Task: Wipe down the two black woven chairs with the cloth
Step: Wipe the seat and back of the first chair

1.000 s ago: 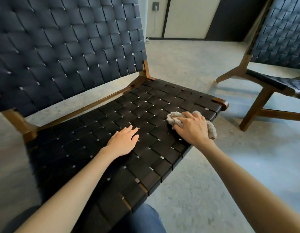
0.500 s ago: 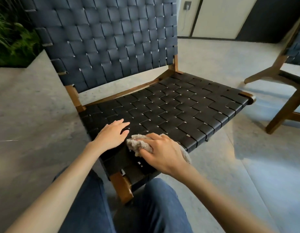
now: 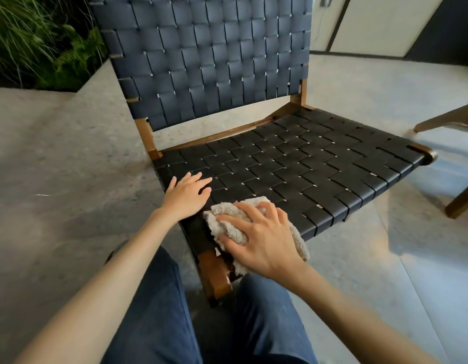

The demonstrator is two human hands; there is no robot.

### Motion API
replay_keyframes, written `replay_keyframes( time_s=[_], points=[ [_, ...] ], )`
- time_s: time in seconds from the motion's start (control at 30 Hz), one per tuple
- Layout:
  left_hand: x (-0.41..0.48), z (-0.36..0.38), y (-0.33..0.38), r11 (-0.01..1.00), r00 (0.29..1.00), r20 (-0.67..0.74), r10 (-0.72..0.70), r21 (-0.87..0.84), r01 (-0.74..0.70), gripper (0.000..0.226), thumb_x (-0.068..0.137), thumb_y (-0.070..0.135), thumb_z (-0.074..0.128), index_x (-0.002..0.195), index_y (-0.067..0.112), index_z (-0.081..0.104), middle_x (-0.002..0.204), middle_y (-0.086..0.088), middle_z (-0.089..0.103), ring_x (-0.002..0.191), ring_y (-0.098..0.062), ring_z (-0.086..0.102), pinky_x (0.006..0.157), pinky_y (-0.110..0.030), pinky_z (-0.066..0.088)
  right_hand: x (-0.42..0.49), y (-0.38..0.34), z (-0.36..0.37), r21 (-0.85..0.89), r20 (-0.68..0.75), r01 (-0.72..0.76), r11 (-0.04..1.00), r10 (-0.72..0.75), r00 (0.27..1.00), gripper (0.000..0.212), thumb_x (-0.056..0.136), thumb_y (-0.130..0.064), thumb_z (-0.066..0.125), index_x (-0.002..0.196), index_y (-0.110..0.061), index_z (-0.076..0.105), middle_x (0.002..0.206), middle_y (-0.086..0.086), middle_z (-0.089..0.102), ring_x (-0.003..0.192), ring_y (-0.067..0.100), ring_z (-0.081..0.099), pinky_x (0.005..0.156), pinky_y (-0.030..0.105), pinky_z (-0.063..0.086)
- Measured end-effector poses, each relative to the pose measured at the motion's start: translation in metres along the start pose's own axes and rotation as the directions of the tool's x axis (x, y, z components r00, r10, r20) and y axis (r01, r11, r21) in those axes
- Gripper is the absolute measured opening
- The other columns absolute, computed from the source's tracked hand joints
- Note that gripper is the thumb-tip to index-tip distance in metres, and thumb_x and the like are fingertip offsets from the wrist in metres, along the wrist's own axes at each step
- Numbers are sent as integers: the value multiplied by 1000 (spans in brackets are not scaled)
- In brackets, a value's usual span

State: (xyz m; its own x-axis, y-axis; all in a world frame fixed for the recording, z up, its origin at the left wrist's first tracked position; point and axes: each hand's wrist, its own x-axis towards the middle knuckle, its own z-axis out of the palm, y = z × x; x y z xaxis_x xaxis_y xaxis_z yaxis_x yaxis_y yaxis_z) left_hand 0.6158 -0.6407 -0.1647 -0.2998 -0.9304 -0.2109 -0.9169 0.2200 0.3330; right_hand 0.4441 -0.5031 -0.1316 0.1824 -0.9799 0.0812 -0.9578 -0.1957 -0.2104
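A black woven chair fills the middle of the head view, its seat [image 3: 306,169] on a brown wooden frame and its backrest [image 3: 214,61] rising behind. A beige fluffy cloth [image 3: 222,214] lies bunched on the seat's near left corner, above the wooden front leg [image 3: 214,274]. My right hand [image 3: 261,237] lies over the cloth with spread fingers, holding it between thumb and fingers and pressing it onto the weave. Just left of the cloth, my left hand [image 3: 186,197] rests flat on the seat with straight fingers. Of the second chair, only wooden legs [image 3: 461,200] show at the right edge.
My knees in blue jeans [image 3: 154,311] are right in front of the chair's near corner. Green plants [image 3: 38,40] grow in a bed at the upper left. Grey stone floor [image 3: 56,179] surrounds the chair. A pale door and dark wall stand at the back right.
My right hand has dragged the cloth from the seat's right front edge across to its near left corner. The left hand shifted left along the seat. My view swung left, off the second chair.
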Motion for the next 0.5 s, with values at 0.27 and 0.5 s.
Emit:
replay_keyframes(
  time_s=[0.27, 0.5],
  points=[
    [6, 7, -3, 999, 996, -84, -5, 38, 8, 45, 102, 42, 29, 146, 35, 33, 157, 5, 24, 147, -18, 13, 118, -45, 2, 34, 97, -11, -110, 20, -274, 956, 277, 961, 38, 91, -52, 44, 129, -48, 53, 143, -10, 41, 125, 22, 32, 100, 35, 30],
    [0, 4, -8, 996, 986, -166, -1, -86, -14, 41, 102, 33, 36, 141, 25, 44, 154, -2, 31, 145, -22, 18, 118, -43, 3, 20, 52, -2, 145, 32, -18, 989, 13, 999, 37, 96, -44, 38, 125, -38, 59, 133, -10, 53, 113, 12, 43, 87, 29, 36]
  ],
)
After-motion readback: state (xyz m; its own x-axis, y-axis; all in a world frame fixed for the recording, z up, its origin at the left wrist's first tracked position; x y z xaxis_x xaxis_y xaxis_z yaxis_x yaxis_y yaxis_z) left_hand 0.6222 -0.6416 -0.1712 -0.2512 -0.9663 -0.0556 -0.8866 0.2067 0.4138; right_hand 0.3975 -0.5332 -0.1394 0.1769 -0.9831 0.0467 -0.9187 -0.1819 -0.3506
